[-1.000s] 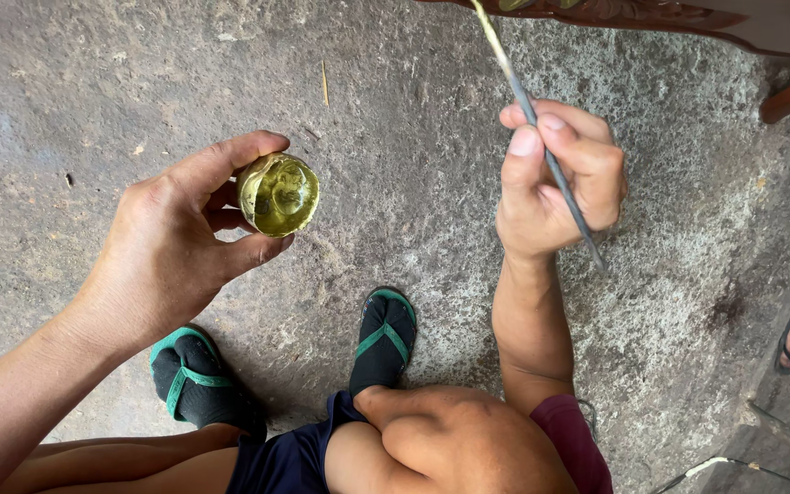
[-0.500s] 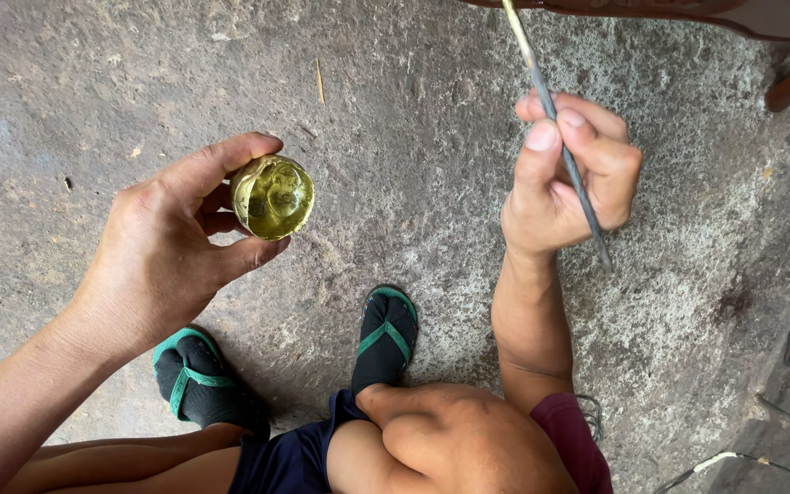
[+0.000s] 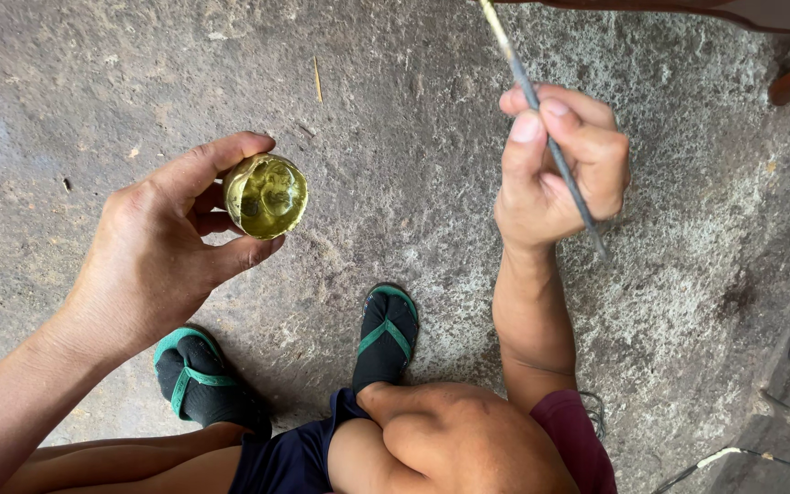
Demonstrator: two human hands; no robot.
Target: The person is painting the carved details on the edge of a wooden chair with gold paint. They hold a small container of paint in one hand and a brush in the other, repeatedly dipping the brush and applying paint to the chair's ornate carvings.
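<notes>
From the head view, the left hand (image 3: 162,252) pinches a small round pot of gold-green paint (image 3: 265,195) between thumb and fingertips, mouth tipped up toward the camera, above the rough concrete floor (image 3: 395,137). The right hand (image 3: 555,169) grips a thin brush (image 3: 541,119) pen-style, fingers closed tight on the shaft, well apart from the pot. Best practice here, I'd say: hold the pot level and dip only the tip.

Rough grey concrete floor (image 3: 413,137) carries a thin straw (image 3: 317,80).
</notes>
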